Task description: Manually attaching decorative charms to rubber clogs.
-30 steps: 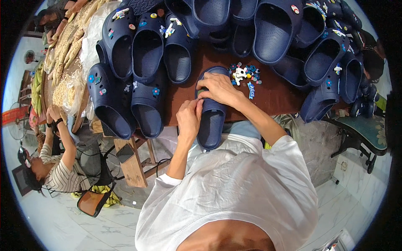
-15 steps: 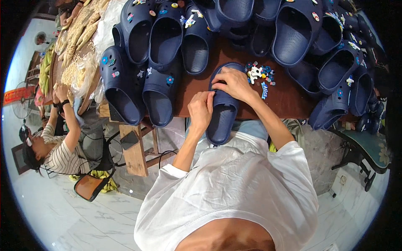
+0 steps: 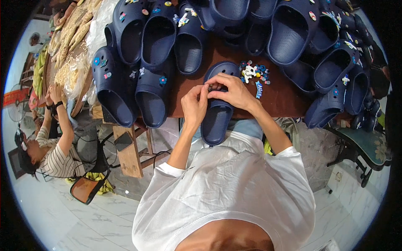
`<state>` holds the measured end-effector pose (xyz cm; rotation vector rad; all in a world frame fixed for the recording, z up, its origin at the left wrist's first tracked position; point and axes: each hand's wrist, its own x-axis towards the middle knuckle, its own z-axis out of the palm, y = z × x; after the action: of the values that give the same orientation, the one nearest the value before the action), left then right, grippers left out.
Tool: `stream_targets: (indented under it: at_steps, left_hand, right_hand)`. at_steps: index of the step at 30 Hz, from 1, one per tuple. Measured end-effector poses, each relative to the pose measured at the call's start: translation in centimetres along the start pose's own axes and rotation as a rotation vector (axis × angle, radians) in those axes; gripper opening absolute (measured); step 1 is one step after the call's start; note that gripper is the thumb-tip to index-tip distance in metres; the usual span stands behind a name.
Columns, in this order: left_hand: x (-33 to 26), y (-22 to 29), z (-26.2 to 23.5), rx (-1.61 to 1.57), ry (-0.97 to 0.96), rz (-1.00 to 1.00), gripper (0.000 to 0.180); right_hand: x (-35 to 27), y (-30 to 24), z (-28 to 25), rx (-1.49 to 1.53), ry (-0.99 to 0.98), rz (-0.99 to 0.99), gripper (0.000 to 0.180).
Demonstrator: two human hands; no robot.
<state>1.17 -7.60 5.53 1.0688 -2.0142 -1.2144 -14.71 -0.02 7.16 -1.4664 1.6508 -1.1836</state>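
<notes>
navy clogs (image 3: 153, 90) piled | seated person (image 3: 50, 146) (striped shirt) | green chair (image 3: 368, 146)

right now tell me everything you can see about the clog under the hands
The clog is dark navy, of what looks like moulded foam, with rows of small holes across its rounded toe. It lies sole down on the brown table, toe away from the person and heel overhanging the near edge. The left hand grips its left side, and the right hand covers the toe, fingers pinched together there. A pile of colourful charms lies just right of it.

Roughly a dozen and a half navy clogs (image 3: 153, 90), one pile of small colourful charms (image 3: 252, 73), one brown worktop (image 3: 280, 94), two people in view
</notes>
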Motion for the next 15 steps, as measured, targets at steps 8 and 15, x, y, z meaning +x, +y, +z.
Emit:
stream_targets:
  at_steps: [8, 15]
  left_hand:
    - [0.3, 0.9, 0.3, -0.260, -0.133, -0.114, 0.026]
    - [0.3, -2.6, -0.1, -0.027, -0.127, 0.018, 0.035]
  right_hand:
    - [-3.1, 0.2, -1.7, -0.215, 0.302, -0.011, 0.017]
    - [-7.9, 6.3, -5.1, -0.352, 0.451, 0.343, 0.019]
